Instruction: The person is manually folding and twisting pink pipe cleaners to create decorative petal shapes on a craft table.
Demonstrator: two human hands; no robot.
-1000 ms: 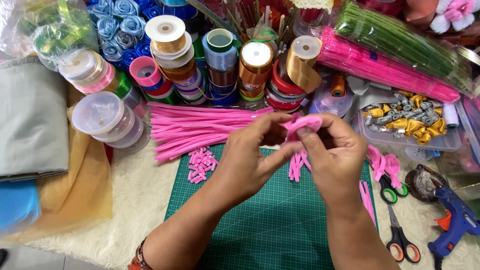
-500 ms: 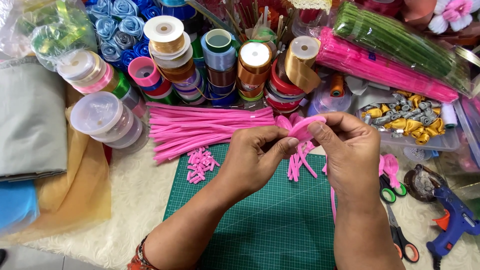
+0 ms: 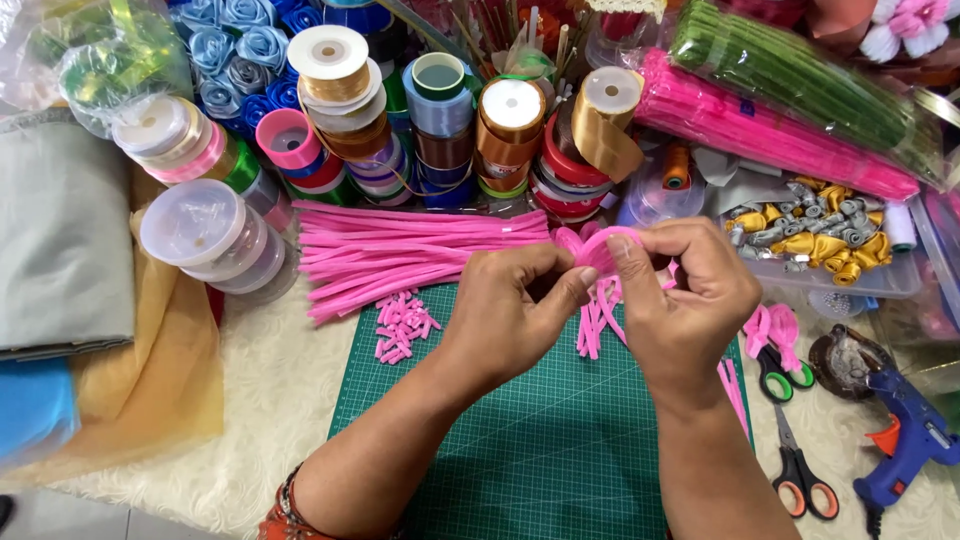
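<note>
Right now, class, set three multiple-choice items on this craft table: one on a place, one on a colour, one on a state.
1. Where do the short pink cut pieces lie?
A. on the green cutting mat's left edge
B. on the grey cloth
C. in the clear box

2. What colour is the glue gun?
A. red
B. blue
C. yellow

3. How is the pink pipe cleaner held?
A. lying loose
B. in one hand only
C. bent into a loop between the left hand and right hand

Answers: 1 A, they sit left of the hands; 2 B, its body is blue; 3 C, both hands pinch it.
</note>
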